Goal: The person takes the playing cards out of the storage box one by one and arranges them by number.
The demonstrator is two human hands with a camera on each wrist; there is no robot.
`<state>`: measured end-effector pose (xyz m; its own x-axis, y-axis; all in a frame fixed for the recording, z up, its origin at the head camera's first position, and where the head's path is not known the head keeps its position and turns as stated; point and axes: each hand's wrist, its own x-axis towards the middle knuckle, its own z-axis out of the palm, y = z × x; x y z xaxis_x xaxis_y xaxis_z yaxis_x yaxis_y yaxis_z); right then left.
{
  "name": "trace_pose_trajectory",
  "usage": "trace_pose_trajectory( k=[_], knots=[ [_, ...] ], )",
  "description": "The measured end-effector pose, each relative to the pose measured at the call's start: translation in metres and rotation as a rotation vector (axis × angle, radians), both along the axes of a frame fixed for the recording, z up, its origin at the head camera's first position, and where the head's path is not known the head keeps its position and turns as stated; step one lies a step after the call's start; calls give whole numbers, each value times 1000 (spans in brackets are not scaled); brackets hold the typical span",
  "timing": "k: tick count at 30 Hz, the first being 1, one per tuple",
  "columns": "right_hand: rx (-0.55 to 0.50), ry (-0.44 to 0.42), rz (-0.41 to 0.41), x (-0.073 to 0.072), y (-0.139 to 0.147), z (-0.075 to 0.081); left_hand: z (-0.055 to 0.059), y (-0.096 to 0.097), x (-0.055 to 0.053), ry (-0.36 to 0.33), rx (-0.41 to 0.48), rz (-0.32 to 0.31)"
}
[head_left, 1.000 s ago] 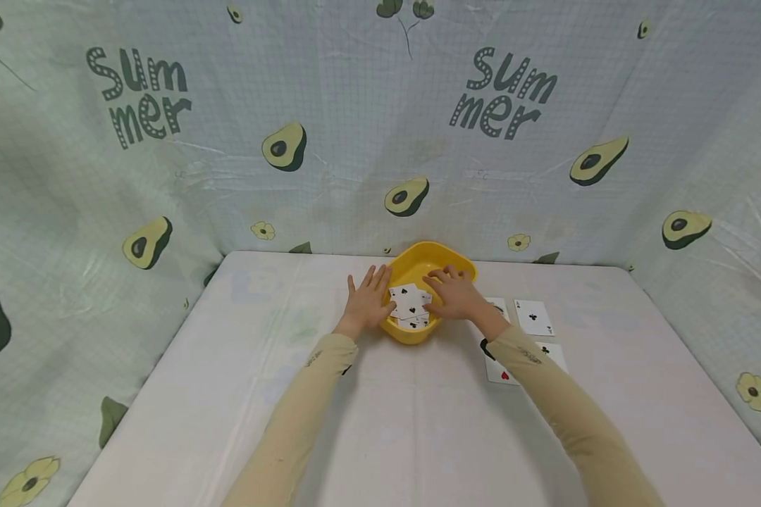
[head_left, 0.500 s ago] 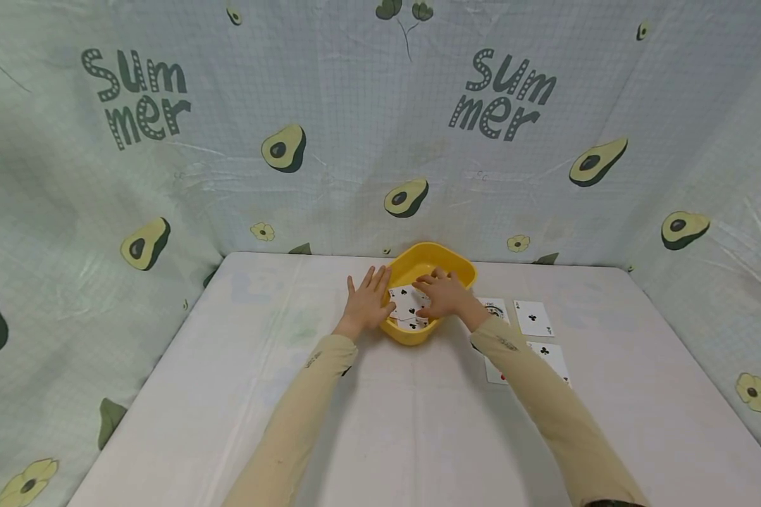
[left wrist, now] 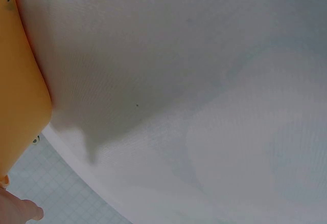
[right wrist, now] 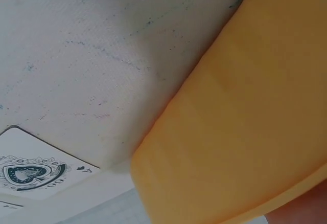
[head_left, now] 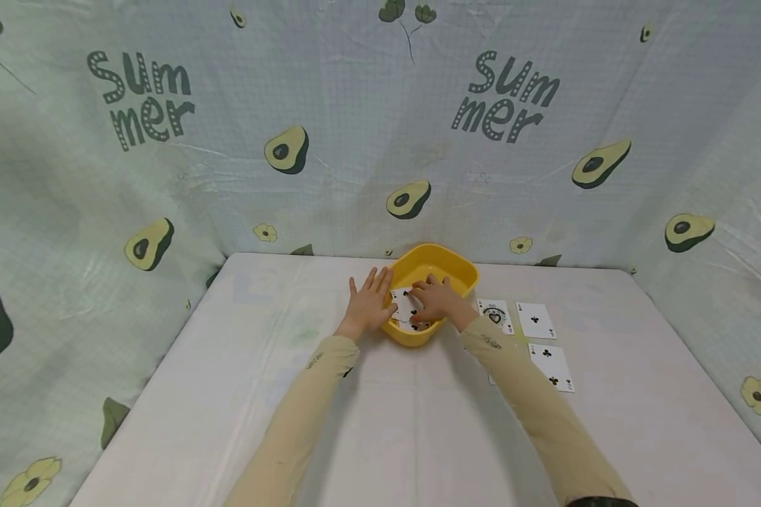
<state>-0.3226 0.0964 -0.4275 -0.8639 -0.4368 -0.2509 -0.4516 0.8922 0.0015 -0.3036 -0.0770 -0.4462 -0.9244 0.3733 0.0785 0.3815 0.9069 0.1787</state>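
A yellow plastic basin [head_left: 463,266] with several playing cards [head_left: 404,303] inside it stands near the table's back edge. My left hand [head_left: 364,304] rests against the basin's left side, its fingers straight and spread. Over the cards, inside the basin, is my right hand [head_left: 439,298], fingers spread and slightly bent; whether it touches a card is hidden. To the right on the table lie the ace of spades [head_left: 496,317], the ace of clubs [head_left: 535,321] and a two of clubs [head_left: 550,367]. The right wrist view shows the basin's outer wall [right wrist: 230,106].
The table has a white cloth [head_left: 380,436]. Behind it hangs a pale curtain [head_left: 355,84] printed with avocados and lettering. Under my right sleeve [head_left: 526,394] a further card is almost wholly covered.
My right hand has moved left and deeper over the cards in the basin. Its sleeve now uncovers the ace of spades and covers most of the heart card. The left hand stays put.
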Motion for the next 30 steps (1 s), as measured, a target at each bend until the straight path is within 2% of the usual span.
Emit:
trace_pose_trajectory(
  k=[3, 4, 7, 10, 11, 14, 16, 17, 21, 23, 24, 30],
  knots=[
    [5, -4, -25, -1, -1, -2, -5, 0, -5, -14, 28, -3],
    [7, -7, -32, -1, -1, -2, -16, -1, -12, 18, 44, -14],
    [6, -13, -53, -2, -1, -3, -22, -1, -17, 28, 61, -22],
    [-2, -20, -68, -2, -2, -4, -16, -1, -13, 26, 33, -15],
    [-6, -25, -74, -3, -2, -4, -6, 0, -5, 5, 22, -6],
    [-13, -36, -81, -2, -2, -4, 0, 0, 0, 4, 12, -4],
    [-12, -40, -80, -2, -2, -4, -1, 0, 1, 15, 34, -14],
    [-12, -40, -78, -2, -2, -4, -12, -1, -8, 44, 42, -28],
    [-13, -32, -71, -1, -1, -4, -15, -2, -10, 32, 64, -33],
    [-20, -34, -76, -1, -1, -4, -14, -1, -10, 35, 54, -28],
    [-22, -38, -81, -1, -1, -4, -3, 0, -2, 3, 51, -13],
    [-36, -55, -97, 0, -2, -4, 1, 0, 3, 37, -4, -2]
  ],
)
